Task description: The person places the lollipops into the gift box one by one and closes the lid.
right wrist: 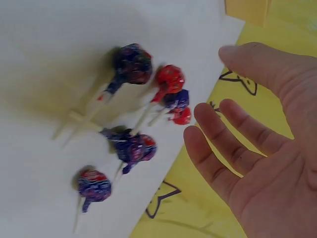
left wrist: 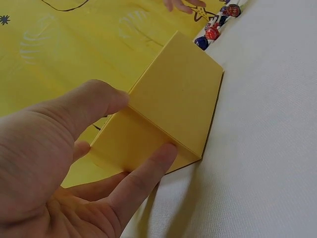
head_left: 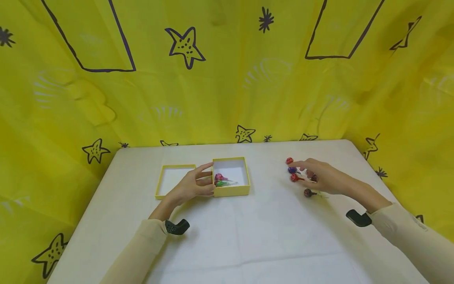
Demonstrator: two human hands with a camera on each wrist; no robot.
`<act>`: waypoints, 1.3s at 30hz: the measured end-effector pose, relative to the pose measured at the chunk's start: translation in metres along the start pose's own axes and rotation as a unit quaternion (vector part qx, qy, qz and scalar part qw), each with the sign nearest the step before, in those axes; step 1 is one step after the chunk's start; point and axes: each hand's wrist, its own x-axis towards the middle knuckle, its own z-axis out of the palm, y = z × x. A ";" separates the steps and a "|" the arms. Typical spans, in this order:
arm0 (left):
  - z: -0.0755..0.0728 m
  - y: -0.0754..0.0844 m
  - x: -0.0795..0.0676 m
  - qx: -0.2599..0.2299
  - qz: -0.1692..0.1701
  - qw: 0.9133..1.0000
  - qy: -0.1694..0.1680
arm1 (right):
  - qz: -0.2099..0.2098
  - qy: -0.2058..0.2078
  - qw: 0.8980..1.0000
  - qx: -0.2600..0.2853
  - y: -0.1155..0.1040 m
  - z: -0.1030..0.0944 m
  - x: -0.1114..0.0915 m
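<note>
Work looks partway, judging by split of lollipops. Done: at least pink lollipop (head_left: 219, 177) and green lollipop (head_left: 220, 183) lie inside yellow box (head_left: 232, 192); box uncovered, lid-like shallow tray (head_left: 174, 180) apart at its left. Left: six lollipops (right wrist: 170, 79) outside, reds, purples and darker ones, loosely grouped on right of tabletop (head_left: 276, 232). Left hand (head_left: 189, 185) spread along box's left wall, fingers touching, not wrapped round. Right hand (head_left: 326, 177) above loose group, thumb and fingers well apart, holding nothing.

The box (head_left: 232, 191) is yellow, lollipops (head_left: 294, 177) red, purple, pink and green, the backdrop (head_left: 220, 102) star-patterned yellow.
</note>
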 end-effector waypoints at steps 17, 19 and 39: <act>-0.001 0.000 0.002 0.005 0.002 1.000 0.000 | 0.009 -0.022 1.000 0.013 0.035 0.028 -0.028; -0.001 0.000 0.002 0.006 0.002 1.000 0.001 | 0.009 -0.021 1.000 0.015 0.036 0.030 -0.029; 0.000 -0.001 0.001 -0.008 0.001 1.000 -0.005 | 0.035 -0.024 0.999 0.025 0.039 0.037 -0.031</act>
